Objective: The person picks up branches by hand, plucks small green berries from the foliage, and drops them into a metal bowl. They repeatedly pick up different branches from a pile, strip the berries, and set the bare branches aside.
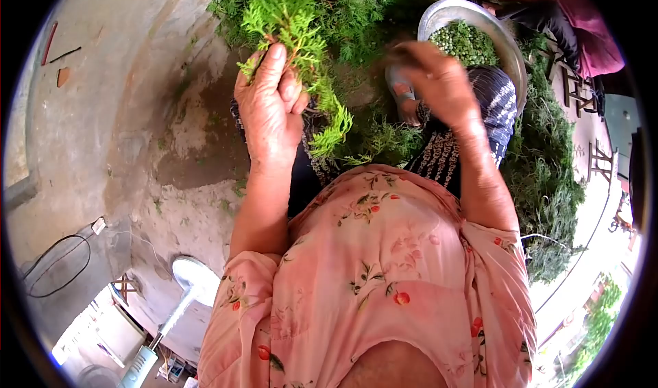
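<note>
My left hand [273,107] is closed round the stem of a green leafy sprig [281,11], thumb on top, with fronds spreading above and hanging down to the right. To the right, my right hand [435,79] is smeared by motion, so its fingers cannot be made out. It is beside a round metal basin [442,11], apart from the sprig. Inside the basin lie small pale green buds or berries [473,42] with bits of leaf.
Piles of cut green branches [363,14] lie on the floor ahead and at the right [545,189]. Another person [589,31] sits at the upper right. Wooden stools [579,90] stand near them. A white fan [195,278] is at the lower left.
</note>
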